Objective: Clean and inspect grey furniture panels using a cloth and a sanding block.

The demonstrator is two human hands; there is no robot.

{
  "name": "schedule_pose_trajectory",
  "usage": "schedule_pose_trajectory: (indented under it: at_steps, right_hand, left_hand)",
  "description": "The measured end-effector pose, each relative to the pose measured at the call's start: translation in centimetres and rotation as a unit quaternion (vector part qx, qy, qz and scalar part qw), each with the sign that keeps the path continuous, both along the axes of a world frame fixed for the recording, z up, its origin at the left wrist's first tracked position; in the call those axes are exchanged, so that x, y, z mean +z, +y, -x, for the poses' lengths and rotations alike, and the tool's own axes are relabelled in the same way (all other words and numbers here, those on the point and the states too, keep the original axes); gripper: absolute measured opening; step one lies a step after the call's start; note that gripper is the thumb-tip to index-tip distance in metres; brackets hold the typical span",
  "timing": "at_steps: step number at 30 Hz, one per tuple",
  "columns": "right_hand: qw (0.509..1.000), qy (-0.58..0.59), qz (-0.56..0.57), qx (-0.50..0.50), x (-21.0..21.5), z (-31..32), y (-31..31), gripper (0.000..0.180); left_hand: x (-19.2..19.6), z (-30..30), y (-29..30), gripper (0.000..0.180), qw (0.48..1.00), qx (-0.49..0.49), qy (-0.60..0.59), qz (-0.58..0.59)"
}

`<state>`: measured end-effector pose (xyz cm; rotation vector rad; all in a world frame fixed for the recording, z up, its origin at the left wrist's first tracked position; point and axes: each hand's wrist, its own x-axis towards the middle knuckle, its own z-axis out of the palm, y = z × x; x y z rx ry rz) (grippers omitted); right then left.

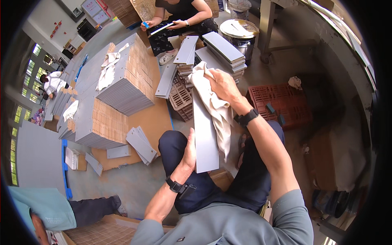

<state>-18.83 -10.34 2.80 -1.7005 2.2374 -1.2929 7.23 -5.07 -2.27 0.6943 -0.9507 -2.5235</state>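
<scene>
A long light-grey board (205,143) slants up and away above my lap. My left hand (188,152) grips its left edge near the lower end, thumb pointing up along the side. Over the board's upper part my right hand (223,86) presses a cream cloth (216,112), which hangs in folds down the right edge. The board's far end is hidden under the cloth. Just beyond it, stacked grey boards (223,49) and more loose ones (186,50) rest on a brown plastic crate (181,96).
Tall stacks of grey panels (118,83) stand at the left, with cloths on top. A red-brown crate (277,104) holding small blue blocks is at the right. Beyond sits a co-worker (175,16) holding a narrow piece, beside a lidded bucket (239,29). Another person (45,208) is at lower left.
</scene>
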Motion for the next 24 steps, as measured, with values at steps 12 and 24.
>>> schedule_pose_trajectory:
  at_steps: [12, 24]
  right_hand:
    - [0.938, -0.321, 0.114, -0.064, 1.5, 7.7, 3.7, 0.04]
    - [0.942, -0.253, 0.215, -0.045, 6.4, 3.6, 5.3, 0.072]
  left_hand:
    - [0.9, -1.6, -1.7, 0.09, 0.992, -0.041, 0.119, -0.005]
    - [0.6, -0.9, -1.7, 0.092, 0.991, -0.049, 0.118, -0.042]
